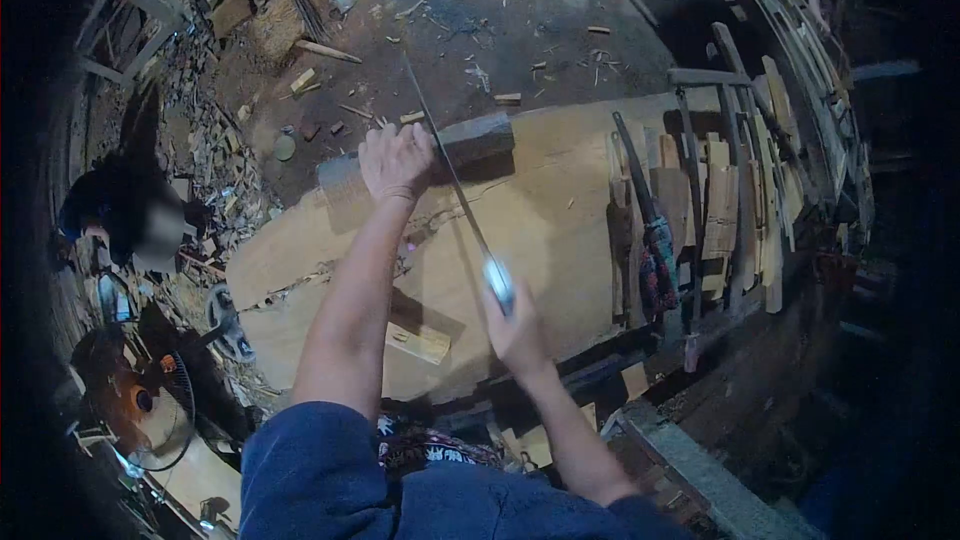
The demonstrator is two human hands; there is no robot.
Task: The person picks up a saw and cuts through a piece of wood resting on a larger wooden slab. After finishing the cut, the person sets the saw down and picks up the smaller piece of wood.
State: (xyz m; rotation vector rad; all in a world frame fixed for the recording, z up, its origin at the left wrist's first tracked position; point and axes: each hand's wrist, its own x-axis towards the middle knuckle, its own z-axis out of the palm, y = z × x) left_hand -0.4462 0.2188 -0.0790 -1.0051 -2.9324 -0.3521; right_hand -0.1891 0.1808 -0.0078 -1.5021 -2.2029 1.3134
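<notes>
My right hand (517, 328) is closed round the pale handle of a handsaw (458, 185). The long thin blade shows nearly edge-on and slants up and left, crossing a dark wooden beam (478, 143). That beam lies on a broad wooden board (560, 205). Over the beam, just left of the blade, my left hand (396, 160) has its fingers curled down and closed. Light wood shows at its fingertips, but the grip itself is mostly hidden. A small pale wood block (418, 342) rests on the board near my left forearm.
Several wood strips (720, 210) and a long tool with a cloth-wrapped handle (655, 250) lie on the right. Wood scraps litter the ground. A hammer-like handle (328, 51) lies beyond. A fan (165, 410) stands lower left; people are at left and upper right.
</notes>
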